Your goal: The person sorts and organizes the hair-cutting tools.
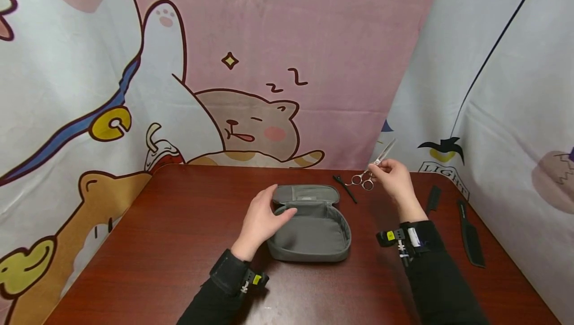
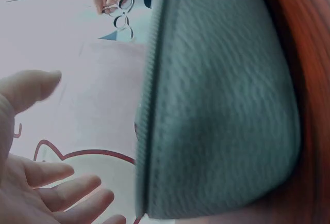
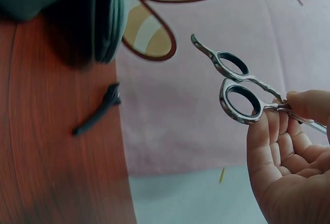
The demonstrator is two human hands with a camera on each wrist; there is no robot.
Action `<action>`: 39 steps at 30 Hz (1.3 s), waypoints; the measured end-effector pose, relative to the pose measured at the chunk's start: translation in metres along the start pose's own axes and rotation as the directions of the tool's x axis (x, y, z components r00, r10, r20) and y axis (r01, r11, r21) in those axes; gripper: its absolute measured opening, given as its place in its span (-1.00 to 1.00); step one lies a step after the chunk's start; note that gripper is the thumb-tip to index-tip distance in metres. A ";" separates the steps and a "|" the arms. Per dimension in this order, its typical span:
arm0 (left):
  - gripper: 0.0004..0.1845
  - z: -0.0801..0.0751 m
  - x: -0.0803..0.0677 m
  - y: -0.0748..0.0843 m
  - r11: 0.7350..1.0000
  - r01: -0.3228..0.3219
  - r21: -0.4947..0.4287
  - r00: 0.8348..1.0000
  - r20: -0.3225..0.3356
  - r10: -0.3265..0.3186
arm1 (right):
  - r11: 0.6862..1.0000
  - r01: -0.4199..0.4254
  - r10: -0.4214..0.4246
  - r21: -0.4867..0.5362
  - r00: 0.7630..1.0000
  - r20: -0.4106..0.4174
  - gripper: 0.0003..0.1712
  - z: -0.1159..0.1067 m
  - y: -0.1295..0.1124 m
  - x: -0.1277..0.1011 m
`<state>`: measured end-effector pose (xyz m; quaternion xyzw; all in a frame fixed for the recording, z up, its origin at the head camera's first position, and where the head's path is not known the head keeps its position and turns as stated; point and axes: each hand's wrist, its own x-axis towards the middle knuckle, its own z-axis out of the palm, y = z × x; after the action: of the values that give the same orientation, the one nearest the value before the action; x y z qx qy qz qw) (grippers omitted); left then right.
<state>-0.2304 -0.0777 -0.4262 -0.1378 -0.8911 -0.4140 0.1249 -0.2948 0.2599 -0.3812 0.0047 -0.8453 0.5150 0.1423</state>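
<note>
I hold the scissors right of centre, above the counter, pinched at the shank by my right hand. My left hand, fingers relaxed, rests on the open grey pouch at centre. I judge the next move calls for lowering the scissors into the pouch.

Scissors are shiny polished metal; the grey pouch is matt woven cloth; the table is glossy reddish wood; the combs are black plastic.

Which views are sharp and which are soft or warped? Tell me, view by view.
Head view: evenly lit and sharp, table edge bowed by the wide lens, soft shadow under the pouch. Left wrist view: washed out, pouch mesh and left hand blurred. Right wrist view: scissors crisp, black clip and tabletop soft.
</note>
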 end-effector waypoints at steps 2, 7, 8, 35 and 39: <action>-0.07 0.000 0.000 0.004 0.998 0.032 -0.057 0.999 0.014 -0.031 | 0.997 0.001 -0.001 0.077 1.000 -0.004 -0.67 0.004 -0.002 -0.001; 0.05 0.001 0.002 0.010 0.983 0.083 -0.162 0.996 0.027 -0.080 | 0.980 -0.005 0.007 0.197 1.000 -0.008 -0.70 0.014 -0.007 -0.006; 0.06 0.001 0.002 0.011 0.979 0.090 -0.180 0.996 0.028 -0.086 | 0.978 -0.007 0.009 0.207 1.000 -0.010 -0.70 0.017 -0.008 -0.007; 0.02 0.029 0.008 0.035 0.751 0.123 -0.649 0.992 0.061 -0.110 | 0.743 -0.001 -0.011 0.670 1.000 0.014 -0.99 0.081 -0.041 -0.043; 0.01 0.032 0.008 0.039 0.726 0.129 -0.676 0.991 0.071 -0.110 | 0.730 0.011 -0.038 0.684 0.999 0.024 -0.95 0.088 -0.044 -0.047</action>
<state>-0.2275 -0.0283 -0.4164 -0.1218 -0.6871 -0.7158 0.0277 -0.2637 0.1564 -0.3924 0.0770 -0.5991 0.7875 0.1223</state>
